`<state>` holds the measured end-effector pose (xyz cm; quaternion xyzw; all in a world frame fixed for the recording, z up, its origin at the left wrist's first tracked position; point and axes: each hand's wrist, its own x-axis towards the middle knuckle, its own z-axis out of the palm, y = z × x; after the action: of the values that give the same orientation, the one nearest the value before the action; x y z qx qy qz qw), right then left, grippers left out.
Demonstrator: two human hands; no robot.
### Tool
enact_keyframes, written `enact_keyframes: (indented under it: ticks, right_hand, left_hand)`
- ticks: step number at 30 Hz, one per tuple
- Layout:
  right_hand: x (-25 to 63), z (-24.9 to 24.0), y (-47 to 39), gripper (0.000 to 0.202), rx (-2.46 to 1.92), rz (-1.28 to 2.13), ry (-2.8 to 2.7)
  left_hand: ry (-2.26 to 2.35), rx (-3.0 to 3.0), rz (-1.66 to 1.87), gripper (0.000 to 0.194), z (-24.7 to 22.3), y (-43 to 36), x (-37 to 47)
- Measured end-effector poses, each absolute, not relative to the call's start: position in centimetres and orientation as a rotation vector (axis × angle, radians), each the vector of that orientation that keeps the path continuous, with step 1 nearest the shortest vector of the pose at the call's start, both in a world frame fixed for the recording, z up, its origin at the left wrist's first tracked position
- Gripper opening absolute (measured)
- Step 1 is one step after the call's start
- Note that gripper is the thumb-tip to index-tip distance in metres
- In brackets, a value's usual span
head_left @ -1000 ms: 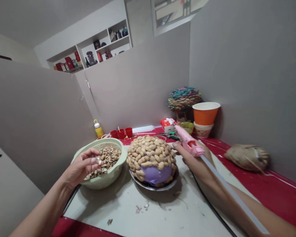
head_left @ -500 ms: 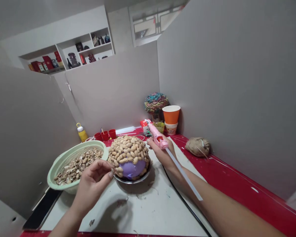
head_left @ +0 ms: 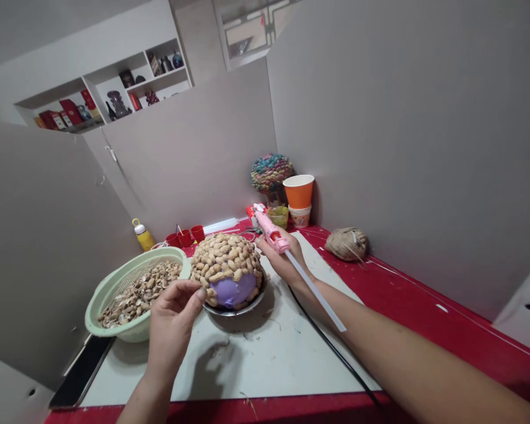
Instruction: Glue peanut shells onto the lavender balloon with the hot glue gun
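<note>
A purple balloon (head_left: 233,291) sits in a shallow metal bowl (head_left: 236,311), its top and sides coated with peanuts (head_left: 227,257); a bare purple patch faces me. At its lower left edge, my left hand (head_left: 172,321) pinches thumb and forefinger together beside the outermost peanuts. Whatever is between those fingertips, if anything, is hidden. My right hand (head_left: 285,263) is wrapped round a pink hot glue gun (head_left: 271,234), just right of the balloon, nozzle pointing away from me. A long translucent glue stick (head_left: 317,292) juts from the gun's rear.
Left of the balloon stands a green colander (head_left: 92,312) of peanuts, with a black phone-like slab (head_left: 82,374) near it. Behind are red cups (head_left: 184,238), a yellow bottle (head_left: 144,237), an orange paper cup (head_left: 299,193) and a colourful tree-like ornament (head_left: 271,172). Twine (head_left: 347,244) lies right; a black cord (head_left: 331,344) crosses the board.
My view has shifted slightly, so the scene sits further left and higher. My left hand stays pinched at the balloon's left side, and my right hand still holds the glue gun.
</note>
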<state>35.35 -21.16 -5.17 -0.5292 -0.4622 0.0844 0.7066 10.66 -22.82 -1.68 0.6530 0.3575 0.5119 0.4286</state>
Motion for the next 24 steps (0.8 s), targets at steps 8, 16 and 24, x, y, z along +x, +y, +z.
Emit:
enact_keyframes:
  ticks: [8,16,24]
  right_hand:
    - [35.3,-5.0,-21.2,0.022,-1.153,0.152,-1.076]
    - [35.6,-5.2,-20.9,0.023,-1.15,0.103,-1.085]
    - [35.7,-5.7,-20.5,0.022,-1.15,0.09,-1.093]
  left_hand:
    - [0.896,1.661,1.187,0.018,-2.0,-21.4,10.5]
    - [0.942,1.84,1.193,0.017,-2.3,-20.5,10.7]
    - [0.944,2.006,1.333,0.013,-2.9,-20.2,10.8]
